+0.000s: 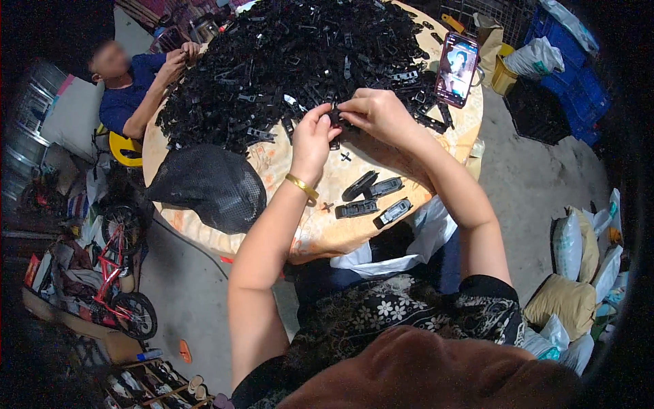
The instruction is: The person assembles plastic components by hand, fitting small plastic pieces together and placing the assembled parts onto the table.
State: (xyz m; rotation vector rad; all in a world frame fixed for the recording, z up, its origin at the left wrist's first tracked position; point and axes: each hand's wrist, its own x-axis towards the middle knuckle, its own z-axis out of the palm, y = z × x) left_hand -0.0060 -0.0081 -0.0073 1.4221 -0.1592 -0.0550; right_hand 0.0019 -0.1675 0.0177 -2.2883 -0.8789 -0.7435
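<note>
Black plastic covers most of the round desk (320,232): a big heap of clips (300,61) fills its far half, seen from the head camera. At the near edge of that heap the left hand (312,136) and right hand (378,112) meet over one small black part (335,119); the fingers of both are pressed together on it, pinching it from either side, held just above the desk. Closer to the person lie four finished-looking pieces (373,199) in a loose row on the bare patterned top, with a couple of tiny cross-shaped bits (346,156) beside them. Judging by that, only a handful is done and nearly the whole heap is left. A dark mesh bag (208,184) sits at the left rim of the desk, and a white bag (409,249) hangs at the near edge. A phone (456,68) with a lit screen stands propped at the right rim. Across the desk, at the far left, another person in a blue shirt (126,95) has both hands at the heap's edge. A red bicycle (116,279) stands on the floor to the left, and stuffed sacks (572,273) lie on the right.
</note>
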